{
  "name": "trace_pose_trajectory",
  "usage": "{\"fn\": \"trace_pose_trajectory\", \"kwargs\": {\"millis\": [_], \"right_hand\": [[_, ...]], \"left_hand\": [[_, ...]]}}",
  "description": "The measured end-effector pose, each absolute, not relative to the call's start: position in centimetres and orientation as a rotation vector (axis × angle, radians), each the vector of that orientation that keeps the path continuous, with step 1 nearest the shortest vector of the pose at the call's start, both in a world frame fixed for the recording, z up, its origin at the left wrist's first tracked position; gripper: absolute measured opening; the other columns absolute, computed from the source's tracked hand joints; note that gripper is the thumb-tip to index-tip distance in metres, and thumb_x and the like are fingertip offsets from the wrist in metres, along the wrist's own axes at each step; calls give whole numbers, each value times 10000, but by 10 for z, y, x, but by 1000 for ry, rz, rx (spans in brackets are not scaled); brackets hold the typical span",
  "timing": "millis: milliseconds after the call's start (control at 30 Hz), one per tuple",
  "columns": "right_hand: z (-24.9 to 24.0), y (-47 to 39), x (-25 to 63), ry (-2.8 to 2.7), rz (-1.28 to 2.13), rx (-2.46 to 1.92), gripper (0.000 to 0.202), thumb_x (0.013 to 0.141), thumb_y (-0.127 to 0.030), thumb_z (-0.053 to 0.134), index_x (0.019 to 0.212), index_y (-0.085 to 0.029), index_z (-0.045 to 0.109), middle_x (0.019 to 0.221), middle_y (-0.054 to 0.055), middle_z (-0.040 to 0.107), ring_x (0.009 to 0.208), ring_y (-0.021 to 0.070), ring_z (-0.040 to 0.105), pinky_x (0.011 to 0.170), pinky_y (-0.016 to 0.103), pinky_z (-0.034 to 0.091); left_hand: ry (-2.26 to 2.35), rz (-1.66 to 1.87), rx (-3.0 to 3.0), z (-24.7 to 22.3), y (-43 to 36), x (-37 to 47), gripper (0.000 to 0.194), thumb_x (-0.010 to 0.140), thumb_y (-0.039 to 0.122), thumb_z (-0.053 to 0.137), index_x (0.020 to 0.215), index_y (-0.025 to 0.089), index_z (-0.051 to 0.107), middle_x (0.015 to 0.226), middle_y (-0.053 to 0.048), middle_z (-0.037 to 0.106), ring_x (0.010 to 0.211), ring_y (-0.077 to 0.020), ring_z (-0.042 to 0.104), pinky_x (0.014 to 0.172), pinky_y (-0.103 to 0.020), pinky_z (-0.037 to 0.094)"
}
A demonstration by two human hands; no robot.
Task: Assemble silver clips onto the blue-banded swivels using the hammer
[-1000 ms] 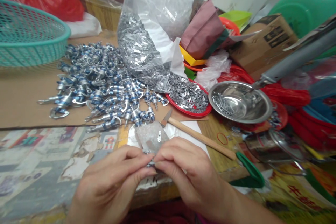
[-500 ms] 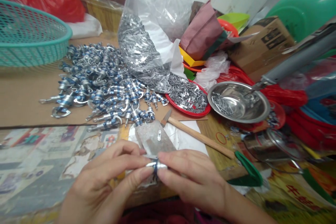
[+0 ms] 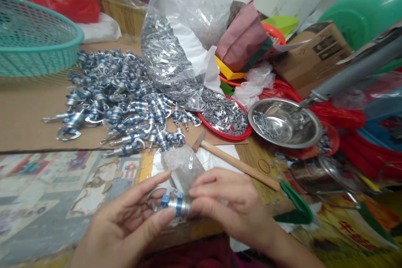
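A silver-and-blue metal fitting (image 3: pixel 176 204) lies crosswise between my hands, its curved metal loop toward the left. My left hand (image 3: pixel 125 217) cradles the loop end, thumb against the body and index finger raised above it. At the other end, the fingertips of my right hand (image 3: pixel 229 201) pinch the fitting, hiding its tip. Just beyond them is a grey stone block (image 3: pixel 179 163) with a small holed metal strip (image 3: pixel 190 162) on it. A hammer (image 3: pixel 235 161) with a wooden handle lies to the right of the block.
Many similar fittings are heaped on cardboard (image 3: pixel 28 113). Behind stand a teal basket (image 3: pixel 40 56) and a clear bag of metal strips (image 3: pixel 169 58). A red dish (image 3: pixel 240 136) of strips and a steel bowl (image 3: pixel 290 140) with thin metal pieces sit to the right.
The fitting has turned in my hands, bringing its blue bands and loop into view. My left fingers have spread from their closer grip, and my right hand still pinches the right end.
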State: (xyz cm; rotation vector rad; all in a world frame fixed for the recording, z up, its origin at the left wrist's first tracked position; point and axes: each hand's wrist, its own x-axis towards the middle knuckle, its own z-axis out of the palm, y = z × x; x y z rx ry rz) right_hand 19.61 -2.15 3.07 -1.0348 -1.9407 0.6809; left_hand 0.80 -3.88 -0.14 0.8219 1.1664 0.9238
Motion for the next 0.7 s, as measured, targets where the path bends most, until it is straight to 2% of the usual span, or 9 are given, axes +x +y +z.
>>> {"fn": "trace_pose_trajectory", "kwargs": {"millis": [67,167,233,333,400,467,533,633,700], "right_hand": [[28,-8,199,-1901,591,-1212,152,834,-229,615,940,-190,716,815,45,653,742,148,630,649,258,522],[18,12,200,-1928,571,-1450,365,785,-309,661,1104,-131,651,833,57,604,729,162,586,613,275,488],[12,21,201,-1938,649,-1515,309,787,-278,652,1046,-111,677,781,49,615,688,154,575,594,271,467],[7,26,206,-1782,819,-1506,128,777,-203,642,841,-131,726,700,28,654,606,128,588,552,247,464],[9,22,210,-1660,881,-1495,117,741,-201,683,834,-141,719,653,10,672,564,127,612,518,234,483],[13,14,210,-1652,781,-1469,149,732,-187,700,878,-156,708,673,9,700,590,144,655,540,238,523],[18,4,207,-1813,579,-1338,143,775,-139,662,911,-163,698,764,29,734,684,151,691,638,236,555],[22,-7,196,-2161,331,-992,189,878,-83,503,949,-120,675,922,87,740,837,156,697,775,234,548],[22,-10,188,-2272,213,-831,239,922,-103,423,961,-101,659,943,104,734,868,171,688,782,262,545]], "left_hand": [[1044,914,861,-5,-30,6,406,665,383,767,1056,327,674,886,14,774,862,-205,718,738,-230,578],[939,847,861,-7,-17,4,464,730,314,728,1167,320,575,914,2,741,878,-184,703,739,-220,560],[893,794,846,-6,-11,3,522,748,290,711,1223,312,496,885,-1,713,855,-179,694,721,-230,552],[831,710,824,-5,-3,1,591,766,240,688,1267,322,384,817,20,664,785,-163,676,674,-243,538],[797,678,793,-5,1,0,629,762,204,683,1273,326,337,796,33,647,723,-144,662,641,-236,525],[779,660,767,-5,4,-1,645,753,187,685,1270,323,323,783,39,647,670,-126,651,612,-218,509],[776,662,752,-5,5,-1,649,745,182,690,1268,315,330,778,36,658,653,-116,644,603,-202,493],[754,684,734,-7,5,-1,688,737,186,704,1289,304,311,800,22,669,711,-132,648,651,-223,490],[728,694,726,-8,4,0,731,730,195,718,1308,299,283,805,18,663,759,-154,649,693,-256,488]]}}
